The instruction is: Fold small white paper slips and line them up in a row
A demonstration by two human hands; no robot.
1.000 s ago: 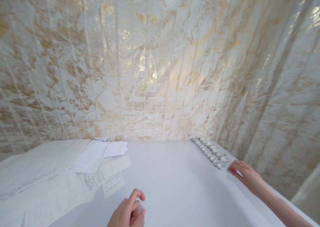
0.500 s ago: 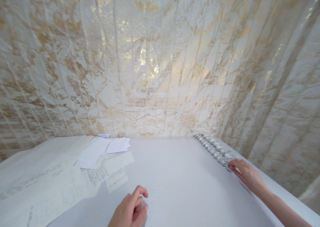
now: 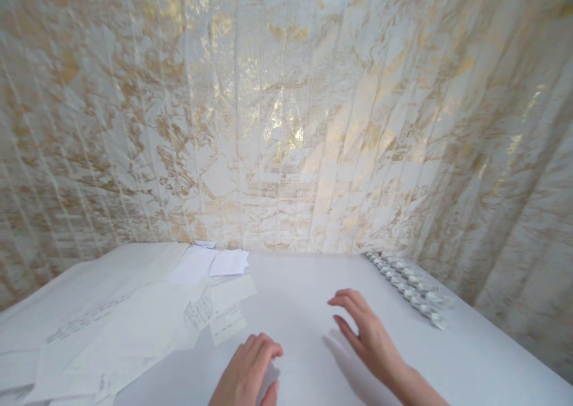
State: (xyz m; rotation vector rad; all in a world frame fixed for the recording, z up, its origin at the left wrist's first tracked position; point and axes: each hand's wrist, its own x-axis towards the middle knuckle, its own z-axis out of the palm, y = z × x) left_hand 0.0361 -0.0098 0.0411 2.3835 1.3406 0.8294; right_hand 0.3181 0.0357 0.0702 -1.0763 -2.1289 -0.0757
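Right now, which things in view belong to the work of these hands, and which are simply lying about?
Likely in the work:
silvery rows, where the right hand was a moment ago
right hand, now open above the white table
left hand, curled; whether it holds anything is unclear

Apparently just lying about:
small paper slips
large paper sheets

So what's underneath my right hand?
Around and below your right hand, I see white tabletop and a shadow on it. The patch your hand covers is hidden; I can't tell what's there.
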